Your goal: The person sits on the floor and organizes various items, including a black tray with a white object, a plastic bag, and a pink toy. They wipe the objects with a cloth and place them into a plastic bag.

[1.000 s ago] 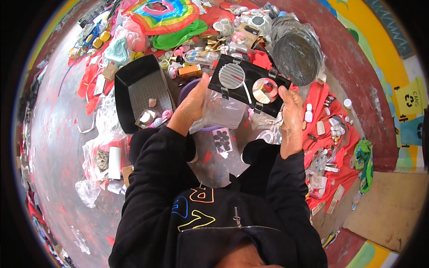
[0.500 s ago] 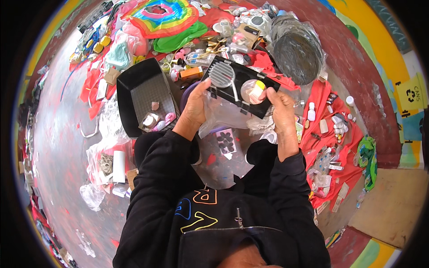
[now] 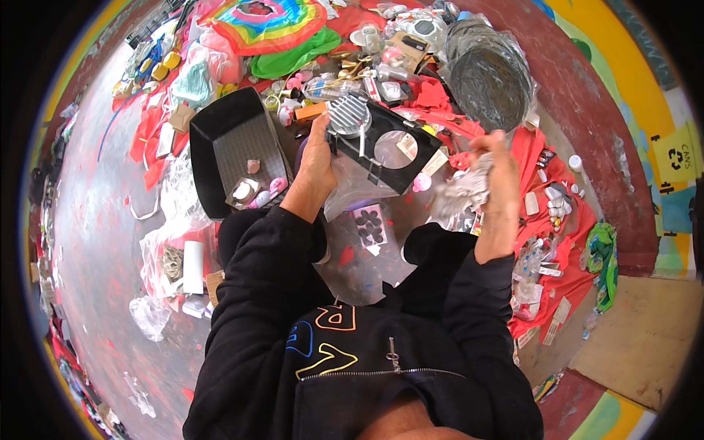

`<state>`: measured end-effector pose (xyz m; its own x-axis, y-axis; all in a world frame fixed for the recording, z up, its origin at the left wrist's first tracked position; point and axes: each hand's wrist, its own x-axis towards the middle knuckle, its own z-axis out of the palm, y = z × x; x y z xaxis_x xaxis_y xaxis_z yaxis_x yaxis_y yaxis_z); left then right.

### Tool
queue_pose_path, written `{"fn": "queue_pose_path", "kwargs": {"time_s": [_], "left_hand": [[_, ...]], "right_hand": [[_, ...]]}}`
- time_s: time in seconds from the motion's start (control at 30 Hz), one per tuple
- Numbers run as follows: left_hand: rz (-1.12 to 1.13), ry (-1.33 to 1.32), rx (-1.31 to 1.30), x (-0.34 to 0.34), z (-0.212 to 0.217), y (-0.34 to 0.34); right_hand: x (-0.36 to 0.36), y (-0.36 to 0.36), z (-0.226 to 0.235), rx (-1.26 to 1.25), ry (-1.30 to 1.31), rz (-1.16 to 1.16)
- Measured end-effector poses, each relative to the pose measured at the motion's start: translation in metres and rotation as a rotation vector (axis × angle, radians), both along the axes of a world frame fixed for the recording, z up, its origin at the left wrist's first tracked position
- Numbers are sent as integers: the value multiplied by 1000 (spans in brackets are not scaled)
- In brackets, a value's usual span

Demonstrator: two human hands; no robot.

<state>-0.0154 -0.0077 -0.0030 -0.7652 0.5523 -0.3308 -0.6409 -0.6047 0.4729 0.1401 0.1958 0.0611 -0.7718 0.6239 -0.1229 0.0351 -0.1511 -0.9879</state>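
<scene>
My left hand point(image 3: 315, 172) grips the left end of a flat black plastic panel point(image 3: 376, 126), held up tilted in front of me. A round grey slatted grille point(image 3: 347, 117) sits at the panel's left end, and a round opening shows toward its right. Clear plastic film point(image 3: 356, 192) hangs below the panel. Off to the right, my right hand point(image 3: 503, 192) is closed on a crumpled greyish-beige cloth point(image 3: 465, 191), slightly blurred and apart from the panel. Its fingers are partly hidden.
A black open bin point(image 3: 242, 136) stands left of the panel with small pieces inside. Red cloth point(image 3: 539, 220) with bottles and small items spreads at the right. Beyond lie a bagged dark round object point(image 3: 488, 88) and a rainbow-coloured sheet point(image 3: 282, 37). A white tray point(image 3: 369, 226) with dark discs lies between my legs.
My right hand has let go of the panel's right end, moved right and taken hold of the crumpled cloth. The panel, still in my left hand, has tilted and its right end dropped.
</scene>
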Motion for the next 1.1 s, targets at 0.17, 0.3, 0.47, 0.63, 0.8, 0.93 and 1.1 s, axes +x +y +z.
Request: {"fn": "queue_pose_path", "kwargs": {"time_s": [0.17,0.3,0.47,0.63,0.8,0.93,1.1], "left_hand": [[-30,142,-254,0,-24,1],[11,196,-355,9,-16,4],[82,289,-358,15,-11,2],[70,521,-335,21,-18,4],[1,546,-228,25,-8,2],[-70,568,-279,22,-13,1],[-122,665,-256,24,-6,2]], "right_hand": [[-6,-39,44,-129,367,103],[-39,-58,16,444,165,140],[-45,-72,6,910,82,133],[-43,-69,-1,1113,-33,72],[-47,-62,0,1119,93,-59],[-47,-56,-20,723,-94,158],[-47,-55,-25,947,-182,130]]}}
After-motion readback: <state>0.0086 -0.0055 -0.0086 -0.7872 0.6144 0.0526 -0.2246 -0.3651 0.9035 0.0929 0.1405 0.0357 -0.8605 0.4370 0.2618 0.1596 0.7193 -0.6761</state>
